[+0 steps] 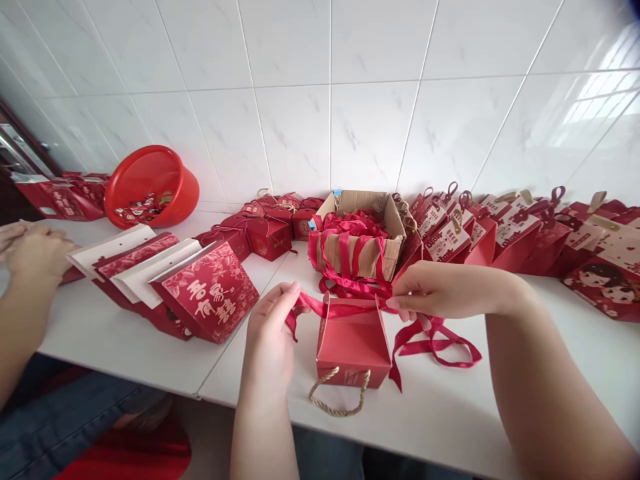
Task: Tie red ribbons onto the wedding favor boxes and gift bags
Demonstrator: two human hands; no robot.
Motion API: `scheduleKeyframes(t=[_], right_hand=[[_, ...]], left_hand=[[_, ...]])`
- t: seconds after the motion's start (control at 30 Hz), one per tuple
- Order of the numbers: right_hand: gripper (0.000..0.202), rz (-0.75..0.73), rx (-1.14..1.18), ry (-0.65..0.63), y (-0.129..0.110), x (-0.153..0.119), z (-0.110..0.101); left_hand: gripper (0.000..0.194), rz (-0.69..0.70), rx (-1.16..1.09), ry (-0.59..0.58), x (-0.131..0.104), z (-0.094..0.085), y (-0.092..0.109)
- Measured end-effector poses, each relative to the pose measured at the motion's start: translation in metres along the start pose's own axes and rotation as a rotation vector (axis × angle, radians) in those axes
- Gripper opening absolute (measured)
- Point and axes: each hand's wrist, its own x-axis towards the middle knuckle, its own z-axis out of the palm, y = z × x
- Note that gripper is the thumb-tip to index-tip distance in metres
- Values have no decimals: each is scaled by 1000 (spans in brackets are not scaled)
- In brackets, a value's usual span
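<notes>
A small red gift box [353, 340] stands on the white table in front of me, its rope handle [337, 410] hanging over the near side. Across the box's far part runs a red ribbon [345, 309]. At the box's left, my left hand [273, 327] pinches one end of that ribbon, and a short tail hangs below the fingers. To the right, my right hand [425, 290] grips the ribbon with fingers closed. A longer stretch of ribbon [450, 347] lies looped on the table beneath my right wrist.
Behind the box, a cardboard carton [395, 223] overflows with red ribbon. Finished red boxes [270, 233] and handled gift bags [515, 233] line the wall. Left are larger bags [210, 293] and a tilted red basin [187, 193] of small wrapped items. Another person's hands [37, 250] work at far left.
</notes>
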Motion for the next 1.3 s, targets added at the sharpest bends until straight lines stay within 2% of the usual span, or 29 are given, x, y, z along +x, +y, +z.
scheduleKeyframes(t=[0.1,0.17,0.23,0.3,0.37,0.5,0.6,0.77,0.93,1.2,1.3], right_hand=[[31,18,-6,-82,5,4,0],[29,-10,-38,-120,9,6,1],[27,-39,-83,-129,11,8,1],[20,-34,-111,-115,10,8,0],[18,-1,-117,-90,7,8,0],[41,35,-124,-6,1,6,0],[42,-32,-92,15,-1,4,0],[15,-170,6,45,0,3,-1],[6,-154,91,7,2,4,0],[18,-176,36,135,-2,2,0],[24,-135,-10,175,-1,4,0]], left_hand=[[23,-55,188,116,5,-6,-3],[25,-57,439,154,9,-12,-7],[30,-59,700,88,11,-17,-12],[34,-97,844,-18,12,-20,-17],[35,-139,863,-102,12,-19,-21],[34,-141,863,-168,12,-17,-23],[34,-128,870,-155,11,-16,-21],[33,-105,873,-152,10,-16,-20],[34,-50,899,-110,11,-17,-18],[34,-31,917,-72,14,-22,-19],[33,-29,908,-62,14,-23,-20]])
